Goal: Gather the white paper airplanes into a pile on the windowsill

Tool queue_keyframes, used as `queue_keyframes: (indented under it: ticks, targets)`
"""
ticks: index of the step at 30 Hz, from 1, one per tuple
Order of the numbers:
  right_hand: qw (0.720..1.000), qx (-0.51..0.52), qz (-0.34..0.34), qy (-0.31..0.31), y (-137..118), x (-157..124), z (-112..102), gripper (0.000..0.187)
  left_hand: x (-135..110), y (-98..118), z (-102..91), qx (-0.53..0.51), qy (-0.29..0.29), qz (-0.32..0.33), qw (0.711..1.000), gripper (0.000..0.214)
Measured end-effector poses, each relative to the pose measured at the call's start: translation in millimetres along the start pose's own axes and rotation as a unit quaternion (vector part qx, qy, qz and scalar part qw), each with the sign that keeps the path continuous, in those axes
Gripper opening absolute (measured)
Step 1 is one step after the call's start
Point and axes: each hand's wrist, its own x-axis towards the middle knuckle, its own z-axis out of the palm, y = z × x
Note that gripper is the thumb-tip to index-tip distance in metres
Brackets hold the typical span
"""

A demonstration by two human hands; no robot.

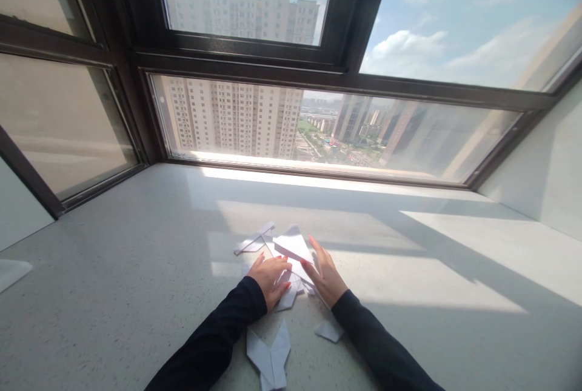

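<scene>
Between the two hands, a paper heap (297, 273): loose folded white pieces on a pale speckled sill (409, 282), window (336, 130) beyond. Top one, a wedge-shaped piece (291, 243), lies just past the left fingertips and against the right hand's inner side, seemingly propped at a tilt by the papers under it. Slim folded strip (252, 242) beyond the left hand, apart from the fingers. Creased piece (286, 301) just nearer than the left thumb. Two-pronged piece (268, 357) closer to the body, between the sleeves; small flat piece (328, 331) beside the right wrist. Those last two sit apart from the heap, probably to leave the middle free for handling; pieces bunch within easy reach of both hands, likely so neither has to stretch. Left hand (271, 277) is palm down, fingers loosely bent over the heap, thumb spread away; looks like it steadies the papers, grasps nothing that I can make out. Right hand (325, 276) comes in on its side, index extended up along the wedge's edge, thumb parted from it and seeming to touch the paper; open, more a guard than a grip, I'd say. Contact pressure: cannot tell. Forearms in dark sleeves (204, 339) angle inward from either side, wrists low, right wrist about level with the left.
</scene>
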Motion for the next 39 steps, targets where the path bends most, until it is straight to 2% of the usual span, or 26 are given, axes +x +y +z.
queue_keyframes:
  ticks: [2,5,7,9,12,14,16,18,19,22,24,28,30,31,33,36,39]
  targets:
    - [1.000,-0.015,-0.002,-0.023,0.1,-1.4,0.6,0.063,0.5,4.5,1.0,-0.030,-0.008,0.033,0.999,0.025]
    - [0.994,-0.035,-0.038,-0.095,-7.1,-4.9,-3.7,0.070,6.7,0.6,-5.3,-0.046,0.024,0.040,0.998,0.024]
    - [0.988,-0.014,-0.071,-0.139,-14.1,-6.6,-8.0,0.063,11.4,-8.1,-13.6,-0.035,0.064,0.014,0.997,0.028]
    - [0.985,0.020,-0.089,-0.147,-19.6,-6.5,-12.0,0.046,13.9,-18.9,-22.0,-0.016,0.104,-0.024,0.994,0.031]
    - [0.993,0.053,-0.071,-0.073,-20.9,-3.7,-17.0,0.030,11.8,-31.5,-27.4,0.022,0.143,-0.089,0.985,0.034]
    - [0.996,0.075,-0.043,0.007,-18.1,-1.5,-20.3,0.029,8.3,-33.3,-24.3,0.063,0.132,-0.139,0.979,0.035]
    - [0.992,0.099,-0.023,0.074,-15.4,-0.5,-23.4,0.032,5.6,-29.4,-18.0,0.092,0.102,-0.163,0.977,0.036]
    - [0.988,0.120,-0.024,0.092,-15.6,-1.1,-25.9,0.034,4.6,-22.5,-12.4,0.087,0.079,-0.145,0.982,0.035]
    - [0.989,0.127,-0.034,0.073,-17.1,-1.8,-26.6,0.035,4.8,-19.4,-11.0,0.075,0.075,-0.134,0.985,0.035]
    - [0.991,0.094,-0.078,-0.061,-24.9,-5.0,-27.0,0.035,7.1,-16.9,-13.9,0.042,0.069,-0.124,0.989,0.036]
    - [0.988,0.034,-0.090,-0.119,-30.5,-7.3,-26.1,0.040,8.9,-21.1,-19.7,0.036,0.076,-0.132,0.988,0.035]
    - [0.988,-0.039,-0.107,-0.101,-37.5,-12.5,-20.6,0.071,11.1,-30.3,-27.8,0.042,0.109,-0.134,0.984,0.034]
    - [0.979,-0.055,-0.147,-0.129,-38.2,-14.8,-15.3,0.081,11.9,-29.8,-27.5,0.040,0.116,-0.120,0.985,0.034]
    - [0.974,-0.059,-0.160,-0.147,-37.5,-15.5,-12.4,0.079,12.3,-28.4,-26.3,0.038,0.115,-0.111,0.986,0.034]
    - [0.974,-0.051,-0.156,-0.159,-33.7,-15.2,-7.0,0.062,12.7,-24.1,-22.7,0.031,0.106,-0.089,0.990,0.033]
    - [0.985,0.000,-0.132,-0.109,-22.6,-10.7,-3.5,0.034,10.5,-16.8,-16.4,0.016,0.078,-0.052,0.995,0.035]
    - [0.990,0.052,-0.117,-0.058,-12.8,-5.4,-6.2,0.028,3.1,-10.0,-10.5,0.013,0.012,-0.001,1.000,0.051]
